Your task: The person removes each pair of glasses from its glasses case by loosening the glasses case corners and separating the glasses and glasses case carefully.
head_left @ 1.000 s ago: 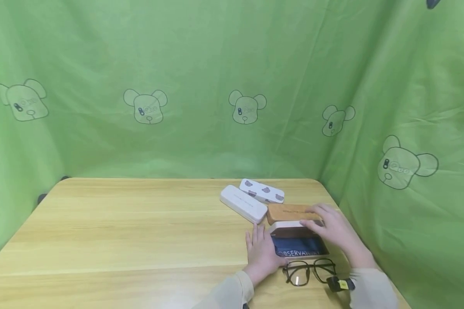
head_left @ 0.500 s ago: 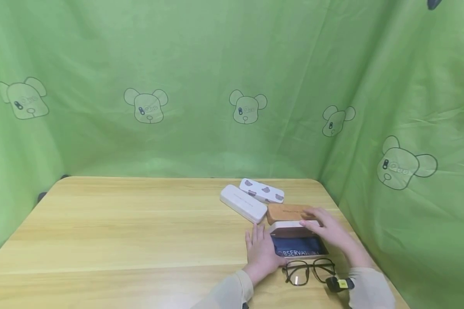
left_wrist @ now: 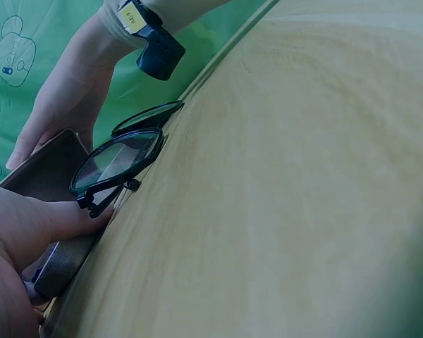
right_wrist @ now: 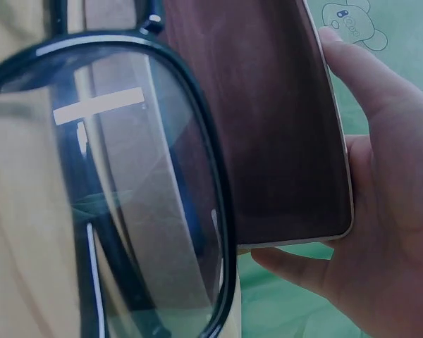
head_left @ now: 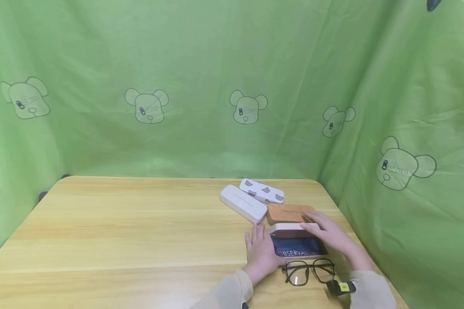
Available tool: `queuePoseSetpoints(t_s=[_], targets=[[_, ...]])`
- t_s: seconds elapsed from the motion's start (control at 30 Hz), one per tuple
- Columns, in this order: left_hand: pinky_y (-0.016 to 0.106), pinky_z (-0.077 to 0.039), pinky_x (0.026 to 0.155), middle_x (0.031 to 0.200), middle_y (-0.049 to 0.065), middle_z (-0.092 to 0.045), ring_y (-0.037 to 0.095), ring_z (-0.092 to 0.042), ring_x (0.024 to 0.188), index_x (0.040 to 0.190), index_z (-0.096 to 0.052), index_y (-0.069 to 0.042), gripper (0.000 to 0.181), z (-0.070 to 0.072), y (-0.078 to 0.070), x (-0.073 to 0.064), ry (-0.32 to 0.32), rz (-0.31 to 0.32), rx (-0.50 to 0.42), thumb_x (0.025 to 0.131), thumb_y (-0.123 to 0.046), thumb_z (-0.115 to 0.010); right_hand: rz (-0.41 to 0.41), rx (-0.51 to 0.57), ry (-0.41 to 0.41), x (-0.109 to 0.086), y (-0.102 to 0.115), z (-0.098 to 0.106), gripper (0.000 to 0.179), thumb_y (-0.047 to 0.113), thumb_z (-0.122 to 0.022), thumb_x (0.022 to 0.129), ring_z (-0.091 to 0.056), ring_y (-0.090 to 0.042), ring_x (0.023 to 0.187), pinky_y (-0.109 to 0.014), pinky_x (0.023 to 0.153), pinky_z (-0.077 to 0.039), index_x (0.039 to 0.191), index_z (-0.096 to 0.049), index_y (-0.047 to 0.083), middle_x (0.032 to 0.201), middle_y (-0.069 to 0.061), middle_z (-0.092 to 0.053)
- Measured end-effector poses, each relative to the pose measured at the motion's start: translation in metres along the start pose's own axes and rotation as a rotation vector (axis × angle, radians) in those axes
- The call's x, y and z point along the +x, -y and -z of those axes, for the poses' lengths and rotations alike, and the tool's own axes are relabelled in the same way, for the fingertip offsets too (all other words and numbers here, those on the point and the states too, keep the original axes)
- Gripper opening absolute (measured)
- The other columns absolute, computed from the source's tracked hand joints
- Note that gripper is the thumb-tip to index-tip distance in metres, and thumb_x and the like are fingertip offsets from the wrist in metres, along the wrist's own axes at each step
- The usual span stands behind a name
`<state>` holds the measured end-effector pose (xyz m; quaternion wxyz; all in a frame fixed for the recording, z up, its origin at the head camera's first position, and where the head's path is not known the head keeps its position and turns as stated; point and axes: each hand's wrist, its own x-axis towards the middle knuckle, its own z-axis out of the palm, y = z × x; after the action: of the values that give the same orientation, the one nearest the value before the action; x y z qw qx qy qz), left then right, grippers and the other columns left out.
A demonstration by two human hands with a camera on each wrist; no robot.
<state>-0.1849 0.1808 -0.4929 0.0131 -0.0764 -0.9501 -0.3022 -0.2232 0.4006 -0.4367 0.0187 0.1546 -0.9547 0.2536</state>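
A glasses case (head_left: pixel 288 227), pale outside and brown inside, stands with its lid raised at the right of the table. A dark blue lettered cloth (head_left: pixel 297 246) lies inside it. My left hand (head_left: pixel 262 254) grips the case's left end, its thumb along the front wall (left_wrist: pixel 63 264) in the left wrist view. With thumb on the upper edge and fingers behind, my right hand (head_left: pixel 329 234) holds the lid; the brown lining (right_wrist: pixel 275 127) faces the right wrist camera. Black-framed glasses (head_left: pixel 298 274) rest just in front of the case, close to my left thumb.
Touching distance behind the lid is an orange-brown case (head_left: pixel 284 211). Farther back lie a white case (head_left: pixel 243 204) and a white case with bear prints (head_left: pixel 262 190). A green curtain (head_left: pixel 201 141) surrounds the wooden table (head_left: pixel 120 231).
My right hand has moved slightly down and nearer, and the lid's top edge sits a little lower. The left hand and the glasses have stayed in place.
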Motion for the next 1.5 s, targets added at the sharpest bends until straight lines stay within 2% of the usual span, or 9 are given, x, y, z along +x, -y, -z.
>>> queuePoseSetpoints(t_s=[0.23, 0.5, 0.77, 0.97, 1.17, 1.37, 1.5], targets=[[0.053, -0.017, 0.123, 0.155, 0.01, -0.037, 0.029, -0.023, 0.15, 0.14, -0.045, -0.002, 0.106, 0.0015, 0.0002, -0.0005, -0.002, -0.004, 0.007, 0.058, -0.053, -0.088, 0.013, -0.012, 0.012, -0.0036, 0.0008, -0.0004, 0.054, 0.035, -0.057, 0.096, -0.037, -0.054, 0.134, -0.072, 0.106, -0.029, 0.135, -0.054, -0.002, 0.146, -0.028, -0.044], [0.053, -0.017, 0.123, 0.154, 0.01, -0.037, 0.029, -0.022, 0.15, 0.14, -0.045, -0.002, 0.107, -0.0008, 0.0011, 0.0008, 0.002, -0.003, 0.008, 0.057, -0.054, -0.087, 0.046, -0.034, 0.015, -0.0052, -0.0013, 0.0004, 0.049, 0.031, -0.061, 0.094, -0.051, -0.053, 0.123, -0.068, 0.103, -0.038, 0.129, -0.059, -0.004, 0.131, -0.028, -0.059], [0.052, -0.017, 0.123, 0.153, 0.009, -0.038, 0.029, -0.023, 0.15, 0.14, -0.046, -0.002, 0.107, -0.0034, 0.0018, 0.0026, 0.001, -0.005, 0.017, 0.057, -0.054, -0.087, 0.056, -0.053, 0.035, -0.005, -0.0021, 0.0005, 0.048, 0.032, -0.061, 0.095, -0.051, -0.053, 0.123, -0.068, 0.102, -0.039, 0.128, -0.061, -0.002, 0.132, -0.024, -0.06], [0.053, -0.017, 0.123, 0.154, 0.01, -0.038, 0.03, -0.022, 0.15, 0.14, -0.046, -0.004, 0.106, -0.0028, 0.0011, 0.0027, 0.005, -0.003, 0.006, 0.056, -0.053, -0.088, 0.068, -0.072, 0.044, -0.0075, -0.0017, 0.0014, 0.044, 0.031, -0.064, 0.093, -0.057, -0.051, 0.116, -0.068, 0.097, -0.043, 0.124, -0.064, 0.0, 0.124, -0.022, -0.066], [0.054, -0.016, 0.123, 0.155, 0.01, -0.037, 0.03, -0.022, 0.15, 0.14, -0.047, -0.006, 0.105, -0.0019, 0.0005, 0.0021, 0.012, -0.003, -0.009, 0.056, -0.052, -0.089, 0.042, -0.103, 0.065, -0.009, 0.0011, 0.004, 0.04, 0.033, -0.067, 0.09, -0.065, -0.045, 0.104, -0.061, 0.089, -0.052, 0.118, -0.069, 0.004, 0.113, -0.024, -0.07], [0.054, -0.015, 0.123, 0.155, 0.01, -0.037, 0.03, -0.022, 0.15, 0.141, -0.045, -0.006, 0.105, -0.003, 0.0017, 0.0026, 0.0, -0.01, -0.014, 0.056, -0.052, -0.088, 0.066, -0.065, 0.083, -0.0082, 0.0022, 0.0066, 0.037, 0.03, -0.068, 0.09, -0.067, -0.041, 0.101, -0.056, 0.085, -0.054, 0.116, -0.07, 0.004, 0.11, -0.021, -0.072], [0.054, -0.016, 0.123, 0.155, 0.011, -0.037, 0.031, -0.022, 0.15, 0.14, -0.046, -0.006, 0.104, -0.0039, 0.0021, 0.001, -0.007, -0.018, -0.009, 0.057, -0.053, -0.088, 0.083, -0.037, 0.084, -0.0074, -0.001, 0.0071, 0.035, 0.03, -0.069, 0.089, -0.069, -0.027, 0.095, -0.039, 0.081, -0.056, 0.112, -0.071, 0.005, 0.104, -0.014, -0.074]])
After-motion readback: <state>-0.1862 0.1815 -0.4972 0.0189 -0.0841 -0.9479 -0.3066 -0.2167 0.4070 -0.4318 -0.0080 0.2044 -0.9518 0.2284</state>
